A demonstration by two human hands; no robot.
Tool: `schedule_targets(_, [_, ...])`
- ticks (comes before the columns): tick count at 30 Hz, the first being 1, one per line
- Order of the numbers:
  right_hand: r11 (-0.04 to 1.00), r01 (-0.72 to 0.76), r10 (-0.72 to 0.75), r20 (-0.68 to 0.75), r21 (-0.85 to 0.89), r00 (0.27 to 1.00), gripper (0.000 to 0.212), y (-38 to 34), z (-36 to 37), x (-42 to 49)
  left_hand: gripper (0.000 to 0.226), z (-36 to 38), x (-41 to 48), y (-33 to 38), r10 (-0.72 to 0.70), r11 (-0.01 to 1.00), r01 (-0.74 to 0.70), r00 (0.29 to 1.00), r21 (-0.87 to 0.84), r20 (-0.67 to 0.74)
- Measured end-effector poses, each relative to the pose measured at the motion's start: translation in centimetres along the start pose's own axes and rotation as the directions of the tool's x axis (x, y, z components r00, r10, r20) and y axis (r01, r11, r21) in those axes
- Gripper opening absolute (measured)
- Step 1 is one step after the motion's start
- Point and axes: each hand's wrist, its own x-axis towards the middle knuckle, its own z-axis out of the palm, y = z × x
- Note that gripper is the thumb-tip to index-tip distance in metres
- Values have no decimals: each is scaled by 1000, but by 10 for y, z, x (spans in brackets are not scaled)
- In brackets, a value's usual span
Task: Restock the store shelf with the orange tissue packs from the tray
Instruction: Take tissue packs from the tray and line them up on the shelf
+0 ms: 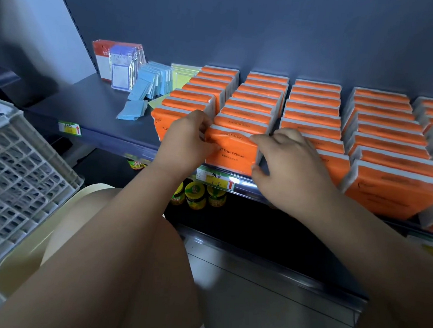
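An orange tissue pack (232, 153) printed COTTON TISSUE stands upright at the front of the second row on the dark shelf (91, 104). My left hand (186, 141) grips its left end, fingers curled over the top corner. My right hand (287, 166) holds its right end, thumb at the lower corner and fingers across the top edge. Several rows of orange tissue packs (314, 104) fill the shelf behind and to the right. The grey lattice tray (16, 183) sits at the left; its inside is hidden.
Blue packets (149, 85), yellow packets (183, 75) and red-and-white cards (120, 65) stand left of the orange rows. Price tags (215, 179) line the shelf's front edge. Jars with yellow lids (195, 194) stand on the shelf below. A cream stool (24, 253) is under the tray.
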Motion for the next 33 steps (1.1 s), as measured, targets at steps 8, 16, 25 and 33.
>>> schedule_targets(8, [997,-10,12,26,-72,1000,50,-5,-2,-2,41,-1,-2,6,-35,999,34,999,28,37])
schedule_targets(16, [999,35,-33,-136,19,990,47,-31,-9,-6,40,-16,-31,16,-31,999,30,999,30,39])
schedule_targets(25, [926,113,-57,-161,361,985,57,-107,-10,19,76,-87,-84,-7,-27,932,95,980,349,-195])
schedule_targets(33, [881,286,-285,-59,378,957,52,-234,4,52,65,-164,-159,-86,-216,793,366,916,486,-338])
